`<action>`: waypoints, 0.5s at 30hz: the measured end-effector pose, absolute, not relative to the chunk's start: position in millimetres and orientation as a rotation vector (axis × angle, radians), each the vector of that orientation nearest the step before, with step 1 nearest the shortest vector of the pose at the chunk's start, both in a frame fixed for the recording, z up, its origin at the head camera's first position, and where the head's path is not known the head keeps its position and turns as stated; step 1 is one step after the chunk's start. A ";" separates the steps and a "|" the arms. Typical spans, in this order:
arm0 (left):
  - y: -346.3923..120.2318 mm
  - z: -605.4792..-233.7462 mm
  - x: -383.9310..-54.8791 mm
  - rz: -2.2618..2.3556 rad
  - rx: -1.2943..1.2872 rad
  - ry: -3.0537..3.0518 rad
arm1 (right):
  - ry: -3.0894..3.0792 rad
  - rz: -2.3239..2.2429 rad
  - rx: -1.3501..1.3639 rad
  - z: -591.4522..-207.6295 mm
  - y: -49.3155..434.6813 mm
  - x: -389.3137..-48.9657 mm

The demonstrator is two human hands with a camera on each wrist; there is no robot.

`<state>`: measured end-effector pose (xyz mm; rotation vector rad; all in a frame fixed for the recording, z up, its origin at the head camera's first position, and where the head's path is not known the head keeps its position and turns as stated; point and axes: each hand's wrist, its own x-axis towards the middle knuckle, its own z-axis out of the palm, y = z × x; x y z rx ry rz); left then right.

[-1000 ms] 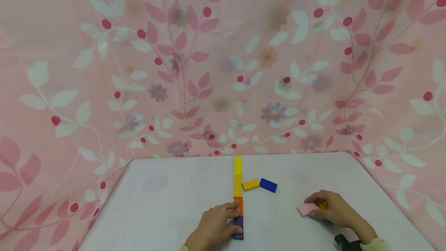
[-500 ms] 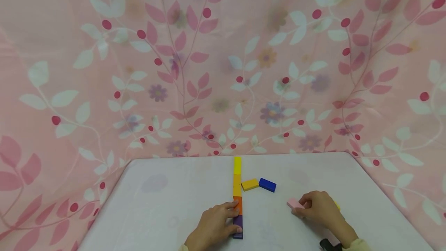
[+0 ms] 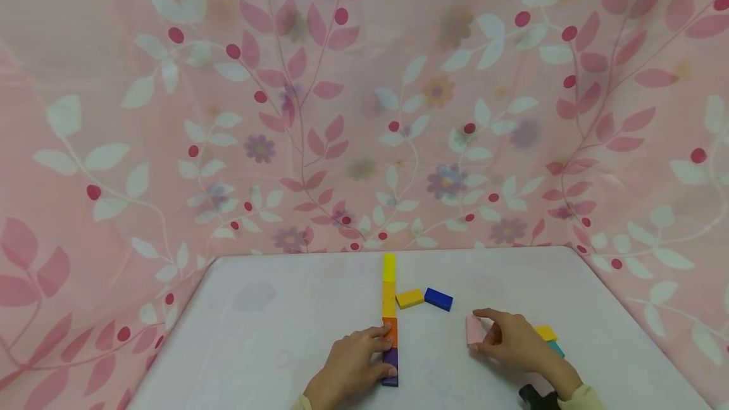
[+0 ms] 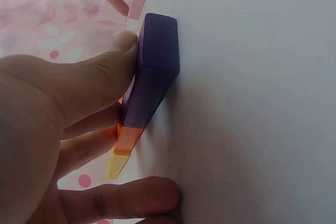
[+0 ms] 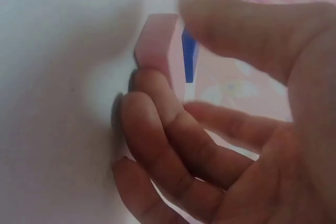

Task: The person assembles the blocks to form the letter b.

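Note:
My left hand (image 3: 354, 359) rests on a straight row of blocks. Its fingertips touch the orange block (image 3: 390, 332), and its thumb lies on the purple block (image 3: 390, 372) at the near end. The left wrist view gives the end of the purple block (image 4: 160, 40) close up. Farther along the same row lie an amber block (image 3: 388, 299) and a bright yellow block (image 3: 390, 267). To the right, my right hand (image 3: 515, 343) pinches a pink block (image 3: 473, 331) by its two ends, low over the white tabletop. In the right wrist view, fingers partly cover the pink block (image 5: 157, 40).
A loose yellow block (image 3: 410, 298) and a dark blue block (image 3: 438, 299) lie right of the row. Behind the right hand are another yellow block (image 3: 545, 333) and a teal block (image 3: 555, 349), partly hidden. A flowered pink curtain (image 3: 364, 112) hangs beyond the table.
My right hand has moved left with the pink block and turned it lengthwise, parallel to the row. This uncovers the yellow and teal blocks behind it. The left hand stays put.

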<state>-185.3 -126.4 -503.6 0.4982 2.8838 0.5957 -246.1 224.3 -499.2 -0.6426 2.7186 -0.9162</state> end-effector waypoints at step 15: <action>-126.3 -503.7 -185.7 0.584 0.486 2.884 | 2.704 -0.940 -0.789 -502.1 207.4 -259.1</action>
